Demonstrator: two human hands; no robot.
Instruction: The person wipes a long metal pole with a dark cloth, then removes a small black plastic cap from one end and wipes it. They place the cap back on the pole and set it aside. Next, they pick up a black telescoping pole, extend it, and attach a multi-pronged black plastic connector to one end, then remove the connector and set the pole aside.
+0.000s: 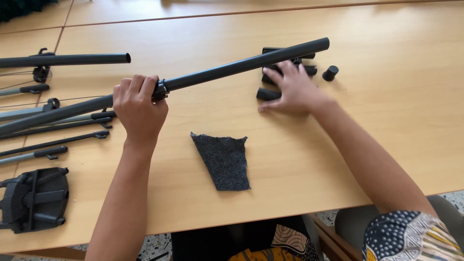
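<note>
While the left hand [139, 107] grips the black pole [241, 63], the right hand [293, 89] perhaps touches small black caps [268, 94].

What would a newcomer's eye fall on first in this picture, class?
First, the long black tube slanting across the wooden table, gripped near its collar by the left hand. Next, the right hand spread over a cluster of small black parts at upper right, with a small black cap beside them. Between the arms lies a dark grey felt scrap.
</note>
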